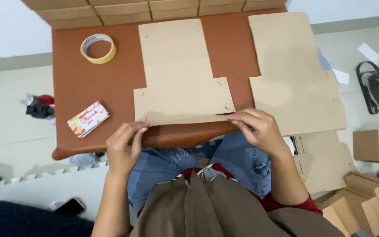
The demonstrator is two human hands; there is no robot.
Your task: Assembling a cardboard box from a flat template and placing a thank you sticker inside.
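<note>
The left hand (126, 142) is pinching the near left corner of a flat cardboard cutout (183, 83), and the right hand (259, 127) is pressing its fingers on the near right edge; both grips are grasping this cardboard, whose near flap is lifting a little. The cutout is lying flat on the brown desk (75, 83), at its near middle; it is plain, tan, stepped in shape, with small round notches. Just right of it, a stack of similar cardboard sheets (292, 72) is hanging over the desk edge; a small printed pack (88, 119) is lying at the left; farther, a roll of yellow tape (98, 48) is resting. On the floor at the right, folded small boxes (369, 193) are sitting closed; I cannot tell their contents.
</note>
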